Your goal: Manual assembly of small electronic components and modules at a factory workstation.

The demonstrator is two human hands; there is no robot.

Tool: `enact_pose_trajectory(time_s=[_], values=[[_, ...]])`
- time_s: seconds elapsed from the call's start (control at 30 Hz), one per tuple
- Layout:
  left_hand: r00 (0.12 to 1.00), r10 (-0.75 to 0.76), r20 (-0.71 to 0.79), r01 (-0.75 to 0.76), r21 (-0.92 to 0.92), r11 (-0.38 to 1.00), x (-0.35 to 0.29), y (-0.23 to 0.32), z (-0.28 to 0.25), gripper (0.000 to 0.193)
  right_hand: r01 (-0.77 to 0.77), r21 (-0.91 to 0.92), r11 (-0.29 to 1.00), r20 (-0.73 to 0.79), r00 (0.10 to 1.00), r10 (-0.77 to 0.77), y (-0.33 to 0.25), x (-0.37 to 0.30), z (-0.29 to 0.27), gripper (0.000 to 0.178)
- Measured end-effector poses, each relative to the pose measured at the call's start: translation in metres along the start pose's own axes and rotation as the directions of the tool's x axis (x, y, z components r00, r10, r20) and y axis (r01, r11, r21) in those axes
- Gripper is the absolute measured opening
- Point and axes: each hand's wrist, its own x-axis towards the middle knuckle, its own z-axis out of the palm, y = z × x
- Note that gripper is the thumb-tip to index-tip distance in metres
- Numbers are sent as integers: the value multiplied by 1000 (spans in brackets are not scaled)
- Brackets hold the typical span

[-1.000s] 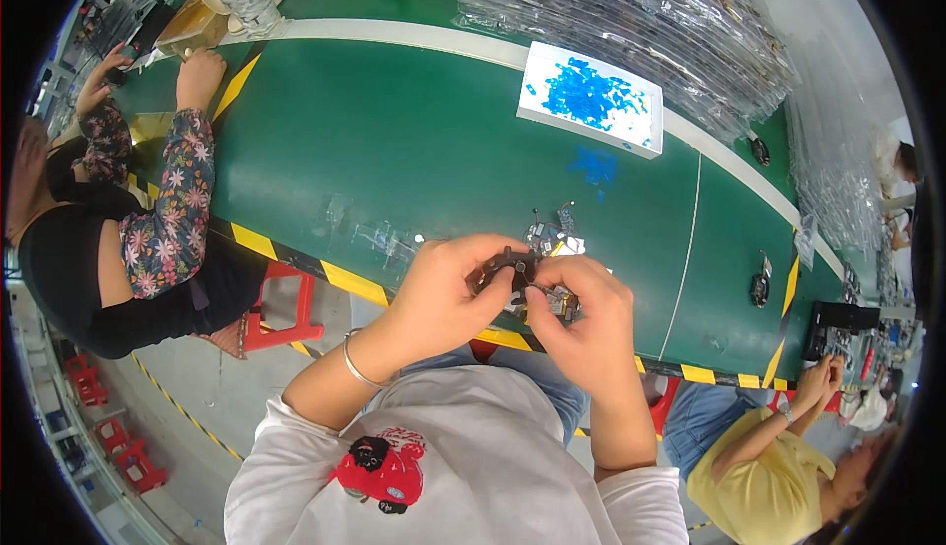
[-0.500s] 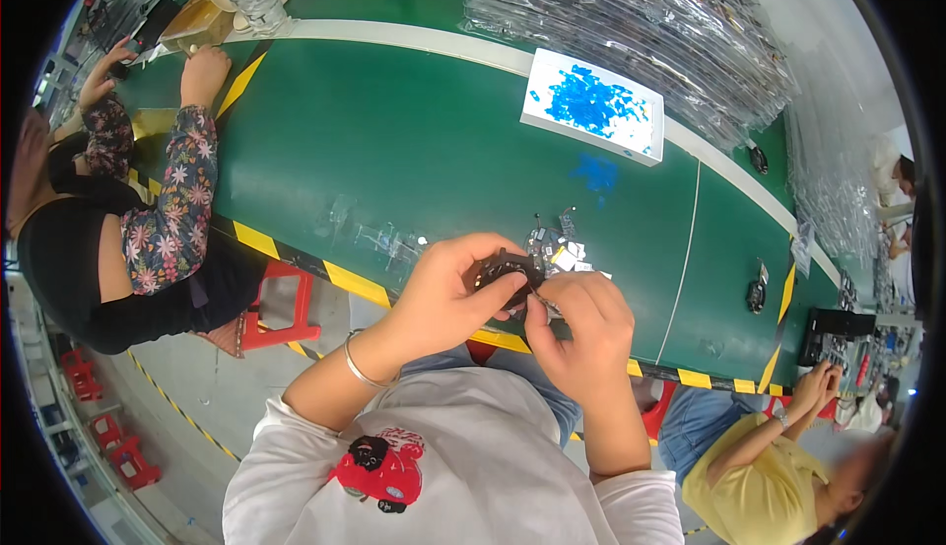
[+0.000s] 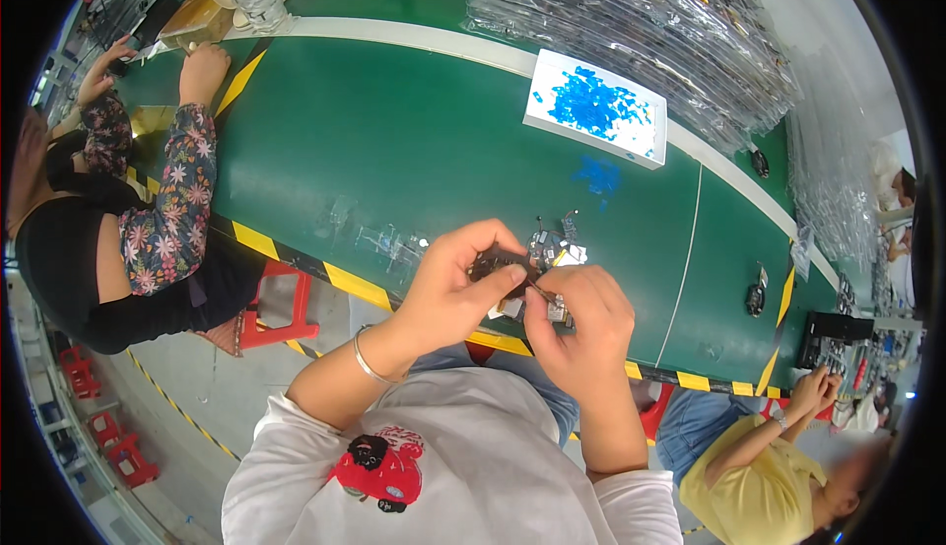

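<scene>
Close to the table's near edge, my left hand is closed round a small black plastic housing, its thumb pressing on the near side. The thumb and forefinger of my right hand pinch at the housing's right end. A small silvery-grey part shows beside those fingers; whether it is joined to the housing I cannot tell. Just beyond both hands lies a heap of small electronic parts, some with white pieces, partly hidden by my fingers.
Farther off, a white box holds many blue pieces, with a blue film patch nearby. Stacked clear plastic trays line the back. Clear plastic scraps lie left. A black part lies right. Co-workers sit at both sides.
The black housing has tilted in my left hand, and its top looks flatter now. More of the silvery-grey part shows by my right fingers, which have shifted slightly.
</scene>
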Motion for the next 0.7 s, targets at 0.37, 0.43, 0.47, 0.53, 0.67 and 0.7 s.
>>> enact_pose_trajectory(time_s=[0.37, 0.43, 0.47, 0.53, 0.67, 0.7], values=[[996, -84, 30, 87, -131, 988, 9, 3, 1, 15, -96, 122, 988, -21, 995, 99, 6, 2, -11, 11], [996, -83, 34, 87, -167, 982, 7, 5, 4, 15, -75, 119, 990, -34, 996, 80, 6, 1, -13, 11], [996, -83, 35, 89, -205, 975, 7, 5, 6, 15, -63, 111, 992, -34, 997, 68, 6, 0, -13, 11], [996, -77, 42, 83, -164, 983, 5, 4, 6, 14, -51, 99, 994, -37, 998, 55, 4, -2, -14, 12], [993, -95, 66, 103, -126, 987, 1, 6, 8, 14, -33, 82, 996, -27, 999, 35, 0, -8, -18, 13], [993, -94, 68, 102, -125, 987, 1, 6, 9, 14, -26, 86, 996, -34, 999, 29, 0, -9, -18, 13]])
